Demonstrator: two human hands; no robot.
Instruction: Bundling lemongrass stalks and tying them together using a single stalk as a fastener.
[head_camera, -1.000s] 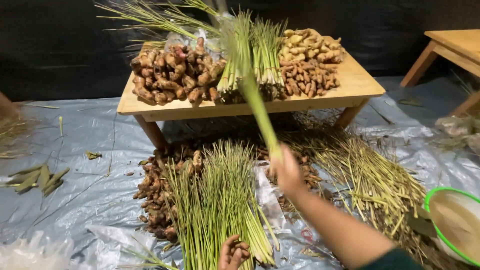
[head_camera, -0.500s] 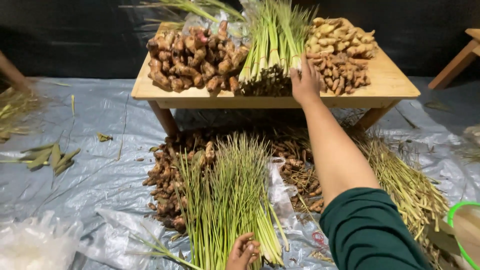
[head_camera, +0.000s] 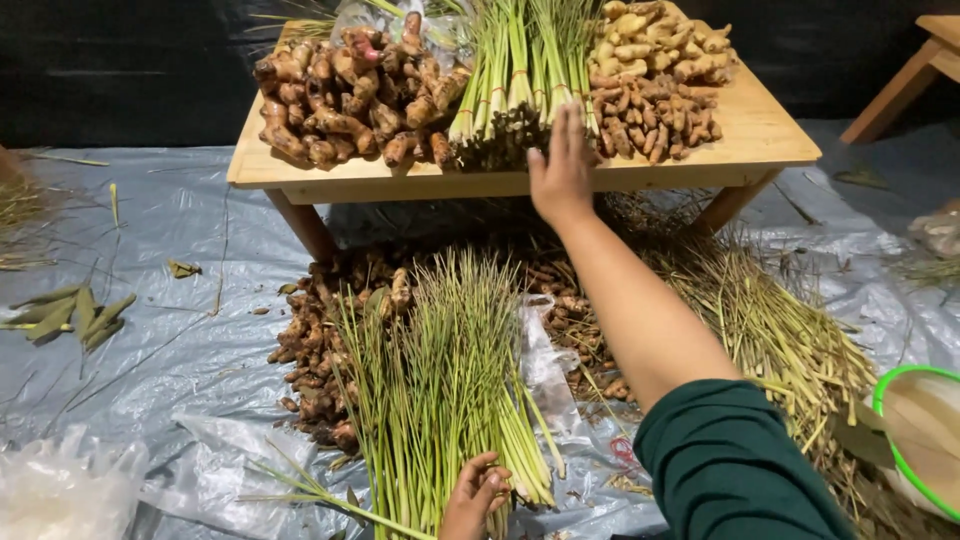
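the right hand (head_camera: 562, 165) is stretched out to the far side, fingers spread and flat, holding nothing. it presses against the cut root ends of the bundled green lemongrass stalks (head_camera: 515, 75) that lie on the low pale wooden table (head_camera: 760, 135). the palm covers the near right part of that bundle, right at the table's near edge.

the left hand (head_camera: 478, 495) is down near the person. its fingers curl loosely around the butt ends of the loose pile of green lemongrass stalks (head_camera: 440, 380) on the grey plastic sheet (head_camera: 170, 330). i can't tell whether it has really closed on any stalks or only rests there.

to do this squaring-up well, i'd say the right palm should stay flat and push evenly, so the butt ends line up flush and don't hang over the edge. a push from one side would likely fan the stalks towards the heap of brown knobbly ginger roots (head_camera: 345, 95) on the left. it could also nudge them into the mound of small yellow-orange turmeric roots (head_camera: 655, 75) on the right, which sits just beside the bundle.

under the table lie more brown roots (head_camera: 310, 350). a spread of dry yellowish stalks (head_camera: 780, 330) lies to the right. a green-rimmed round sieve (head_camera: 915, 435) shows at the near right.
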